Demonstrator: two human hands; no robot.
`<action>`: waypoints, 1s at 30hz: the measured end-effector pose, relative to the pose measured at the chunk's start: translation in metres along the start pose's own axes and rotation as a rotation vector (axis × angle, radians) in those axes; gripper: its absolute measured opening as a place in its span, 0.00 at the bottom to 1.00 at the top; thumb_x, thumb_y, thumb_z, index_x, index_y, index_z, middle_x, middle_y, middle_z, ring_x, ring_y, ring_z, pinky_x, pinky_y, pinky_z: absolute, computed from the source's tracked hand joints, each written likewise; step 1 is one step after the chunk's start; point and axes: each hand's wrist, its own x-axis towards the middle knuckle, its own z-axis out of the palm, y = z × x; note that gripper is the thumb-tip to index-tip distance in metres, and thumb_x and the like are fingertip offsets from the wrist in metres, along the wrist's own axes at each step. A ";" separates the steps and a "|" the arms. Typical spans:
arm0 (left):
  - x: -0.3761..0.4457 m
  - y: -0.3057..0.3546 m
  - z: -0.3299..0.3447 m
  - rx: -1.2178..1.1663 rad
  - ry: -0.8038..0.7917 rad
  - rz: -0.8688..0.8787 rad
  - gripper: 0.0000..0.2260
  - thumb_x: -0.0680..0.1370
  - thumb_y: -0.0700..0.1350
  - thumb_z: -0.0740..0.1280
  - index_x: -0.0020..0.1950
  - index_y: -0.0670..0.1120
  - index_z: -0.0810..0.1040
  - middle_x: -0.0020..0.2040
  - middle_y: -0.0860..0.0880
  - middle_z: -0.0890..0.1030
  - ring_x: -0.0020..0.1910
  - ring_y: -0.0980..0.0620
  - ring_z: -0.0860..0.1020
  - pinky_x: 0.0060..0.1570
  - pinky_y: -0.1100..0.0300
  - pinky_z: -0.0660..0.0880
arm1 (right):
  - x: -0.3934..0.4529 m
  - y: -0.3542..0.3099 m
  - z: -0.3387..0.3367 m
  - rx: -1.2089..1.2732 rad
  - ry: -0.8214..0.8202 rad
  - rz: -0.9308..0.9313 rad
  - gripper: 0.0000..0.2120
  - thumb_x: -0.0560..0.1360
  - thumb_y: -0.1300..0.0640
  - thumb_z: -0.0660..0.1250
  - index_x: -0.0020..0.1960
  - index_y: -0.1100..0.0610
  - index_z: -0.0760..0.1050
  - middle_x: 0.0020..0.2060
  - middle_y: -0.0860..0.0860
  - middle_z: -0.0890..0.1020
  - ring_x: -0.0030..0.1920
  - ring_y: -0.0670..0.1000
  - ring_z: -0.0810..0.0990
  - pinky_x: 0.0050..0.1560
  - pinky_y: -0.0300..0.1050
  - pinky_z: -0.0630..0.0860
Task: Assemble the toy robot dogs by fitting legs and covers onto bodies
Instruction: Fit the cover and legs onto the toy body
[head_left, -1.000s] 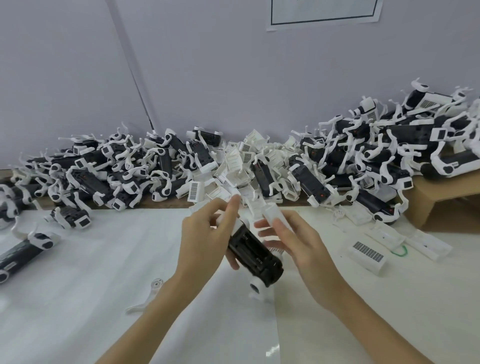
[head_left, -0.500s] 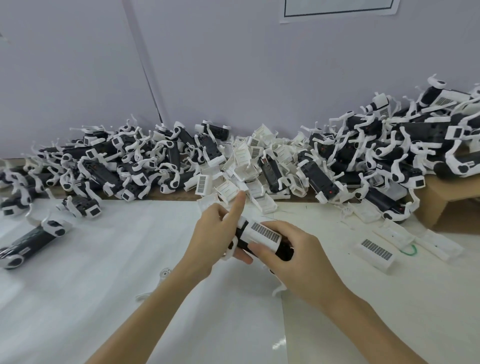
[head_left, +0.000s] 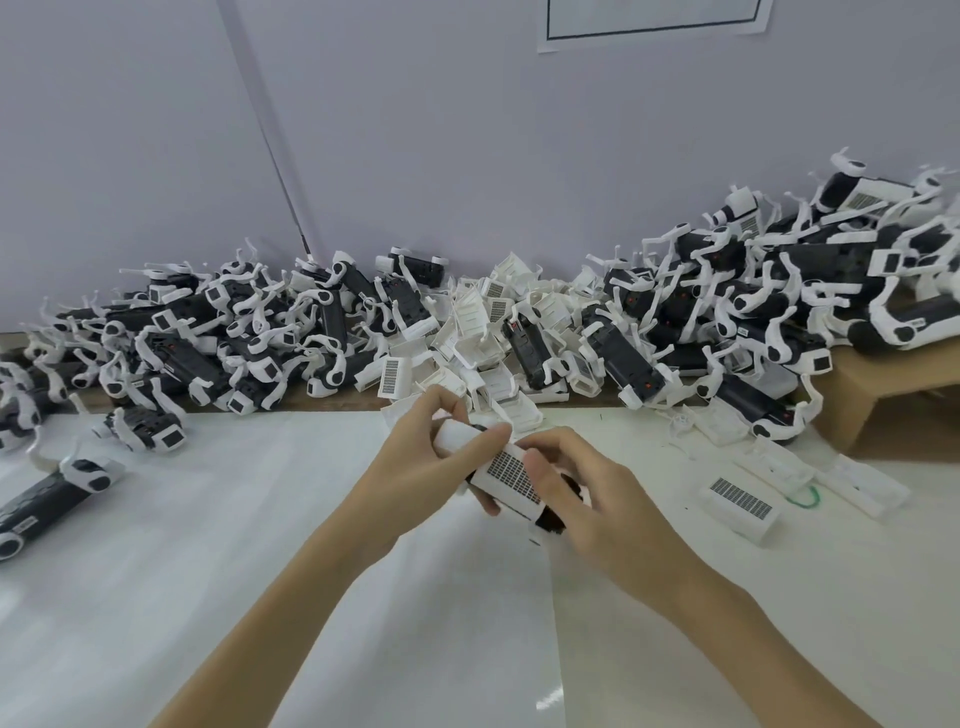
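— What have your fingers got hold of?

— My left hand is curled round the near-left end of a black plastic toy dog body, thumb laid along the top edge of the white plastic cover with a gridded label that sits on it. My right hand grips the other end, thumb pressing on the cover's right part, fingers wrapped over the far side (I cannot see their tips). Neither hand is slack; both are clamped on the same piece, held just above the white table sheet.

— And the room around you?

— In front of my wrists the sheet lies bare down to the near edge. To the right, near my right hand, lies a loose white labelled cover, with flat white plastic parts and a small green loop beyond it. At far left a black dog body with a white leg lies apart. Along the back wall runs a heap of black-and-white assembled dogs, with a cluster of white covers in its middle, just beyond my knuckles
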 end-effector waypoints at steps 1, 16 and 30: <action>0.000 -0.002 0.002 0.005 0.002 0.082 0.18 0.80 0.53 0.75 0.52 0.48 0.66 0.46 0.44 0.87 0.37 0.48 0.86 0.33 0.63 0.73 | 0.002 0.002 -0.005 -0.106 0.045 -0.054 0.10 0.81 0.41 0.67 0.58 0.43 0.80 0.51 0.42 0.84 0.50 0.44 0.83 0.49 0.36 0.80; -0.004 -0.016 0.014 -0.007 0.033 0.365 0.13 0.80 0.46 0.72 0.57 0.54 0.68 0.54 0.39 0.81 0.37 0.38 0.79 0.37 0.55 0.76 | 0.005 0.004 -0.012 -0.264 0.120 -0.130 0.06 0.80 0.45 0.70 0.51 0.46 0.83 0.46 0.39 0.82 0.52 0.46 0.79 0.52 0.39 0.74; -0.002 -0.019 0.003 0.229 -0.262 0.323 0.21 0.76 0.51 0.78 0.67 0.56 0.78 0.61 0.54 0.78 0.62 0.45 0.79 0.58 0.51 0.82 | 0.010 0.003 -0.021 0.697 -0.040 0.599 0.17 0.75 0.51 0.70 0.55 0.64 0.83 0.41 0.60 0.81 0.36 0.55 0.80 0.52 0.55 0.83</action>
